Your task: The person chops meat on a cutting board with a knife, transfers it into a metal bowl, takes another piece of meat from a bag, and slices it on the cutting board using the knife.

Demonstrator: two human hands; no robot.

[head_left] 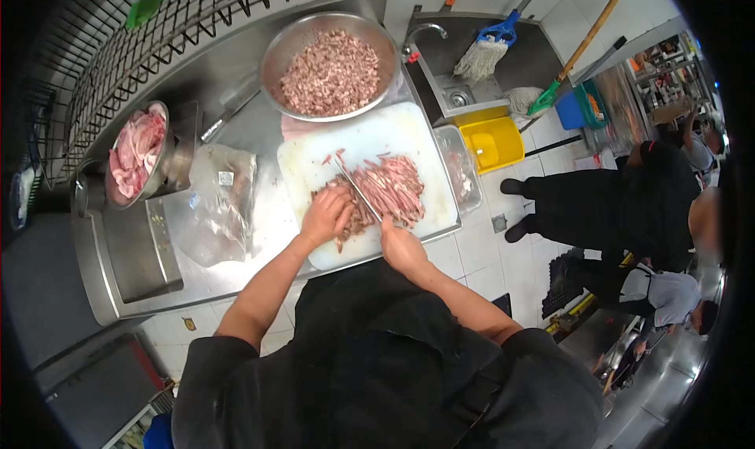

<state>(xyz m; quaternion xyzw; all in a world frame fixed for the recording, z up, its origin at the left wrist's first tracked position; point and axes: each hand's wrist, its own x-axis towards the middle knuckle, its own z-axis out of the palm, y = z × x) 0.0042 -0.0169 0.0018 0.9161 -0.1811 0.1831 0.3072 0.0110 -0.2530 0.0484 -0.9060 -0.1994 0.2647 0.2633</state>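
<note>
My right hand (403,248) is closed round the handle of a knife (359,188), whose blade slants up and left across the meat. My left hand (329,213) lies to the left of the blade, its fingers curled and pressed together on the meat. Pink meat strips (399,188) are heaped to the right of the knife. Smaller cut pieces (360,221) lie beneath and beside my left fingers. All this rests on a white cutting board (303,162). Behind the board stands a large steel bowl (269,95) holding chopped meat (330,71).
On the left are a steel bowl of larger meat pieces (140,150), a clear plastic bag (208,213) and a steel basin (138,252). A clear plastic container (460,166) sits right of the board. A sink (503,64) holds a mop. People stand at the right.
</note>
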